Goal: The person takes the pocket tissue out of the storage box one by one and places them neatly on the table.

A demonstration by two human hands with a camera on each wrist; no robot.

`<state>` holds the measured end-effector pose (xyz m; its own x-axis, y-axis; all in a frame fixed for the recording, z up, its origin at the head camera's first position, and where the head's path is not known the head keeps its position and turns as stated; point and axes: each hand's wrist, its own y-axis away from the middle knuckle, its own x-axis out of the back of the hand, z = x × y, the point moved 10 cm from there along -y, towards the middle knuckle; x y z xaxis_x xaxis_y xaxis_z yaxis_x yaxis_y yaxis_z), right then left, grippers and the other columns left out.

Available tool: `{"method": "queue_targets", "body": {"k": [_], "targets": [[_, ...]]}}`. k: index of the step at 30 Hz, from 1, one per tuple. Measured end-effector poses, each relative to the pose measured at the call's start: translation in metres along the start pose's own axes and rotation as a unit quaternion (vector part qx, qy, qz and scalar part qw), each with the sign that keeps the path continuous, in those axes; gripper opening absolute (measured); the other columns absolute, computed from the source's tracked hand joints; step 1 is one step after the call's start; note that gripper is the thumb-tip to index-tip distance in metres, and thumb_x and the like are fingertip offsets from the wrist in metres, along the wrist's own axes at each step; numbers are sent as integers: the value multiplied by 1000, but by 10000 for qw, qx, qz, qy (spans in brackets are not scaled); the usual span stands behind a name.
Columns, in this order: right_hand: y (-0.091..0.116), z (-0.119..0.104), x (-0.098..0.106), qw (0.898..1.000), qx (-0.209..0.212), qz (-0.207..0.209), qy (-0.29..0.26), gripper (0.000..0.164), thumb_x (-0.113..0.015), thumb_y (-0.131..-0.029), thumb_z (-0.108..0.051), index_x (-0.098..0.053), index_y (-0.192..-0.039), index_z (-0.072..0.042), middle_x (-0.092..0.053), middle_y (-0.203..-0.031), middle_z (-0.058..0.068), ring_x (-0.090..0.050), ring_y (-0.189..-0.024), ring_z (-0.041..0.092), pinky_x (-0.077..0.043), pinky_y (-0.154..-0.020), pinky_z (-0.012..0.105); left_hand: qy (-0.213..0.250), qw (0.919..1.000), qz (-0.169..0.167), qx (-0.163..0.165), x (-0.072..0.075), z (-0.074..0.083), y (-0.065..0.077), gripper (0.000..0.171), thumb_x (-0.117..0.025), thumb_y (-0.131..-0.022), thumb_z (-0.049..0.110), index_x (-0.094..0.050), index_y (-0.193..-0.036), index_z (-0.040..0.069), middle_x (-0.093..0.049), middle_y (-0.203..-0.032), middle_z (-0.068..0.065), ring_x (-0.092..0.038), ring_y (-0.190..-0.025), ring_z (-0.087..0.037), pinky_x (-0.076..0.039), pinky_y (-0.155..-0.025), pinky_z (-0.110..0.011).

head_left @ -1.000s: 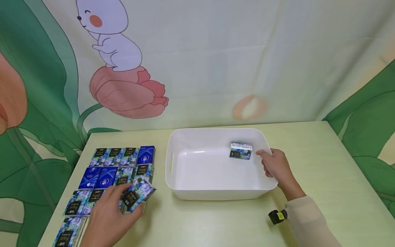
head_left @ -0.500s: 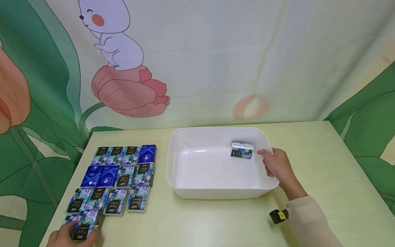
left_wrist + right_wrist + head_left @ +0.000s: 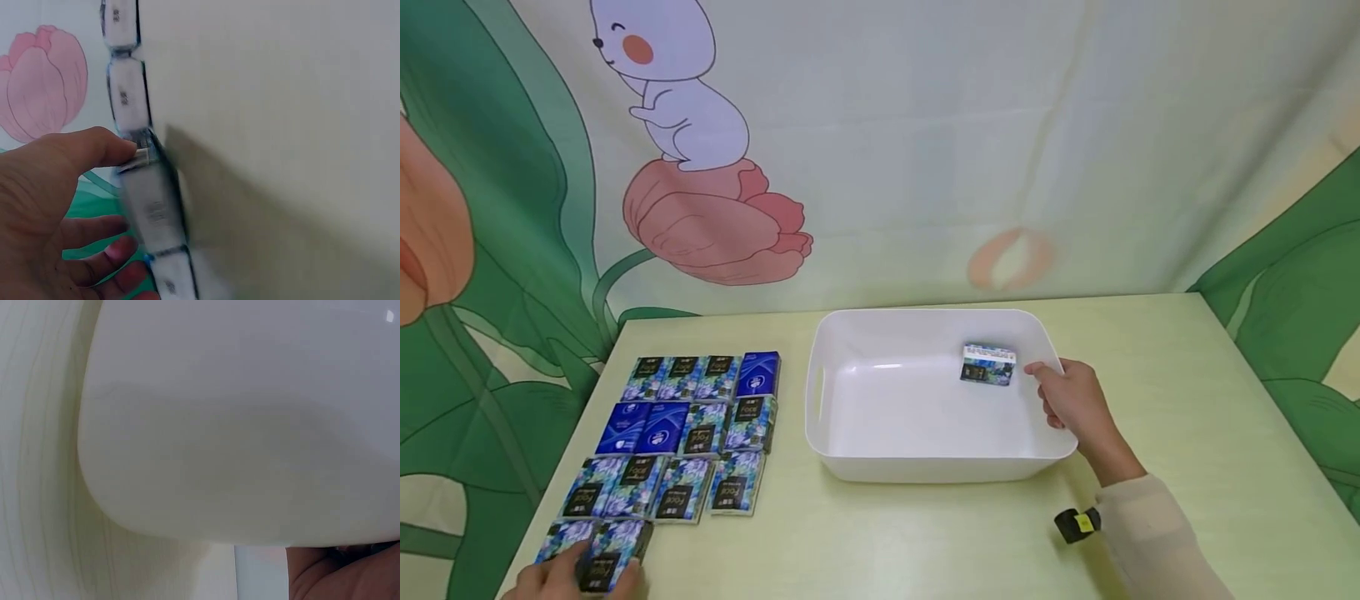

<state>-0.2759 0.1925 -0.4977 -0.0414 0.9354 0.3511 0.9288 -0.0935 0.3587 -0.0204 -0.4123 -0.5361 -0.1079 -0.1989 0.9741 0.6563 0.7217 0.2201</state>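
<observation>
At the table's front left, my left hand [image 3: 553, 577] holds a flower-printed pocket tissue packet [image 3: 617, 546] between thumb and fingers, on the table beside another floral packet [image 3: 561, 535]. The left wrist view shows the thumb [image 3: 109, 147] at the end of a blurred packet [image 3: 153, 203], in a line of packets. My right hand [image 3: 1073, 402] grips the right end of a white plastic bin [image 3: 940, 471], fingers curled over its rim. One floral tissue packet [image 3: 988, 364] leans inside the bin near its right wall. In the right wrist view, the bin wall [image 3: 237, 456] hides most of that hand.
Several tissue packets lie in rows behind the left hand, mostly floral [image 3: 737, 483], a few plain blue [image 3: 662, 427]. A black strap piece with a yellow label [image 3: 1078, 525] sits by the right sleeve [image 3: 1150, 521]. Behind the table [image 3: 1210, 400] hangs a printed curtain [image 3: 910, 167].
My left hand has carried the floral packet from above the rows to the front left and lowered it beside the other packet there. The right hand keeps its grip on the bin.
</observation>
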Motion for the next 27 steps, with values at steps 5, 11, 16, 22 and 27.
{"method": "queue_targets", "body": {"k": [5,11,16,22,27], "targets": [[0,0,0,10000,41,-7,-18,35,-52,-103,-24,-56,-121,5,-46,-64,2,-41,-51,12,-37,-45,25,617,9925,620,-855,35,44,12,70,-73,-86,39,-52,-129,-11,-41,-117,-40,-42,-109,-59,-35,-96,-69],[-1,0,1,10000,46,-5,12,34,-51,-103,-24,-57,-121,5,-47,-64,2,-41,-50,12,-37,-44,24,1214,9592,1365,-2157,74,108,40,57,-77,-85,27,-60,-127,-8,-51,-115,-36,-48,-105,-55,-39,-90,-67],[-1,1,2,10000,51,4,2,34,-51,-103,-24,-58,-120,5,-46,-63,2,-41,-49,12,-37,-44,24,1388,9233,1559,-3223,96,162,59,54,-80,-84,28,-64,-128,-1,-58,-115,-27,-54,-105,-48,-45,-81,-62],[-1,0,1,10000,59,-14,-37,35,-51,-102,-23,-59,-122,5,-46,-62,2,-40,-48,11,-36,-44,23,1586,8817,1709,-4102,110,218,78,50,-81,-84,28,-68,-125,3,-61,-112,-20,-57,-102,-41,-49,-81,-58],[0,0,3,9999,94,-8,-39,35,-50,-102,-22,-60,-123,5,-46,-62,2,-40,-48,11,-36,-44,24,1732,8461,1698,-4746,118,263,92,43,-78,-85,22,-70,-124,5,-63,-111,-16,-59,-101,-37,-51,-81,-54]]}}
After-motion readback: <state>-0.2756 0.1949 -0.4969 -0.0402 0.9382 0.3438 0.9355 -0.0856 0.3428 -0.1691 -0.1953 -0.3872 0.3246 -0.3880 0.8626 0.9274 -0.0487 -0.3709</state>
